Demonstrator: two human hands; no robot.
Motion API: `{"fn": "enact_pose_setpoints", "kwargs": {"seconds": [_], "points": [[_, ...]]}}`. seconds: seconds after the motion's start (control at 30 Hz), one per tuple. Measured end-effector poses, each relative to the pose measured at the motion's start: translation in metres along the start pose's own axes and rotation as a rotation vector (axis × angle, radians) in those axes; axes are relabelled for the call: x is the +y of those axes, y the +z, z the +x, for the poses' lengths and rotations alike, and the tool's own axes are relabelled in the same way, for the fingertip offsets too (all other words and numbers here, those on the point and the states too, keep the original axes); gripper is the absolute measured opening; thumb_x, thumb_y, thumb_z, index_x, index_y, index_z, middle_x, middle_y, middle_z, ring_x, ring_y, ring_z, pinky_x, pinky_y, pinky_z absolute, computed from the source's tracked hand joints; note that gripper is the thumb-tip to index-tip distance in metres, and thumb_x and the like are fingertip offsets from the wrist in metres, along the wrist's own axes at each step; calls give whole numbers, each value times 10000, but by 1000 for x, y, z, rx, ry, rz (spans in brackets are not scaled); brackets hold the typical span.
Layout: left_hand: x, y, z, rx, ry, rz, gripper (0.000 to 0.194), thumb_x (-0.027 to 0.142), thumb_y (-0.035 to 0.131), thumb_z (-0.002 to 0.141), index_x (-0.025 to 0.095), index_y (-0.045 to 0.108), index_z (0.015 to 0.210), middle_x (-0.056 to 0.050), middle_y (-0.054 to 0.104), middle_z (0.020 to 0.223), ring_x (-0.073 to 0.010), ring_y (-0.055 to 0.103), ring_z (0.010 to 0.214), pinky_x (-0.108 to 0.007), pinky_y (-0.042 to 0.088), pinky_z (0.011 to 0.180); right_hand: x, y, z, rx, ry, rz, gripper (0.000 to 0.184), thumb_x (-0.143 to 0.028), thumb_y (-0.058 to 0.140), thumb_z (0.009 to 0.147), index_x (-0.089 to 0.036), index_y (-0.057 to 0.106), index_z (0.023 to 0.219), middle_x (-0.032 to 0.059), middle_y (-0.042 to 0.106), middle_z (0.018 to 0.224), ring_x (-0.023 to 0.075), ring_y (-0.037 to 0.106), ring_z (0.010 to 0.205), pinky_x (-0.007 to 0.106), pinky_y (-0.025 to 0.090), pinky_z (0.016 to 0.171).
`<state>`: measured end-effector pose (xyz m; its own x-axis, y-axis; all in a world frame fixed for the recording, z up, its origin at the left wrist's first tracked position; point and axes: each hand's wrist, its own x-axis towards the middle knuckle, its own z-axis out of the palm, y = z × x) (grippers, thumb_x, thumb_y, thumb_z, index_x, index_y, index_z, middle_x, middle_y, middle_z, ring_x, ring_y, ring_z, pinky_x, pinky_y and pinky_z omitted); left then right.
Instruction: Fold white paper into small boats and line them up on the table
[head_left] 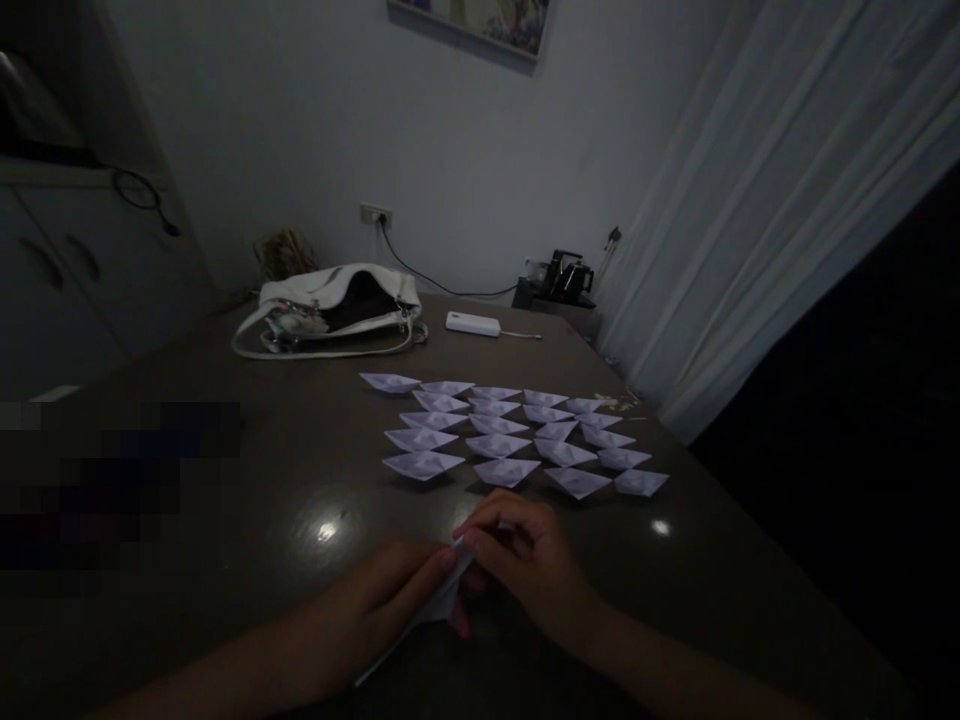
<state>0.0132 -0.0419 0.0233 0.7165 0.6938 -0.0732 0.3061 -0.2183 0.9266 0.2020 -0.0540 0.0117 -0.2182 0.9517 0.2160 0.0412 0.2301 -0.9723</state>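
Observation:
My left hand (pixel 390 595) and my right hand (pixel 525 565) meet over the near part of a dark table (pixel 247 500). Both pinch a small folded piece of white paper (pixel 442 600), whose lower edge runs down and left under my left hand. Just beyond my fingers lie several folded white paper boats (pixel 517 435), set out in rows. The nearest boat (pixel 506 471) is a short way past my right fingertips.
A white handbag (pixel 330 310) lies open at the far left of the table, a white power bank (pixel 472 323) beside it. A wall socket (pixel 375 214) with a cable is behind. White curtains (pixel 757 200) hang at the right; a dark kettle (pixel 564 275) stands by them.

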Motion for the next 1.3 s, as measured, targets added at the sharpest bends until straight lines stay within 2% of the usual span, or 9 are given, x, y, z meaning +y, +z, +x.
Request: {"fn": "enact_pose_setpoints", "kwargs": {"seconds": [0.1, 0.3, 0.6, 0.8, 1.13, 1.3], "points": [[3, -1, 0, -9, -6, -29, 484, 526, 348, 971, 200, 706, 965, -24, 742, 919, -195, 655, 919, -274, 461, 910, -1, 2, 0, -5, 20, 19, 170, -313, 671, 841, -165, 679, 758, -8, 568, 751, 73, 555, 526, 213, 430, 510], [13, -2, -1, -37, 63, -30, 594, 549, 293, 984, 166, 724, 839, -49, 735, 868, -190, 667, 873, -259, 484, 867, -1, 3, -1, -11, 25, -62, 163, -316, 671, 836, -170, 695, 766, 4, 570, 755, 86, 543, 559, 222, 442, 536], [4, -1, 1, -52, 85, -65, 557, 512, 298, 1003, 176, 713, 846, -36, 740, 867, -174, 666, 850, -242, 487, 851, 2, 3, 0, -23, 95, -12, 167, -305, 684, 819, -163, 665, 732, -6, 556, 733, 82, 551, 533, 219, 432, 516], [8, -2, 2, -45, 92, -85, 556, 503, 301, 1004, 169, 718, 846, -46, 745, 857, -180, 676, 852, -255, 497, 854, 2, 3, 0, -46, 119, 49, 182, -306, 688, 825, -156, 659, 725, -13, 547, 719, 72, 547, 531, 205, 436, 510], [7, -3, 3, -49, 92, -63, 572, 500, 293, 1006, 162, 721, 835, -44, 745, 876, -166, 666, 849, -242, 491, 839, 4, 3, 0, -58, 116, 58, 207, -321, 681, 834, -152, 645, 720, -19, 531, 709, 68, 547, 531, 190, 455, 496], [6, -4, 2, -60, 104, -55, 549, 451, 310, 1015, 131, 721, 843, -59, 739, 877, -168, 668, 854, -240, 488, 838, 2, 2, 0, -75, 62, 23, 196, -323, 676, 843, -164, 648, 733, -15, 536, 719, 79, 563, 552, 197, 458, 503]]}}
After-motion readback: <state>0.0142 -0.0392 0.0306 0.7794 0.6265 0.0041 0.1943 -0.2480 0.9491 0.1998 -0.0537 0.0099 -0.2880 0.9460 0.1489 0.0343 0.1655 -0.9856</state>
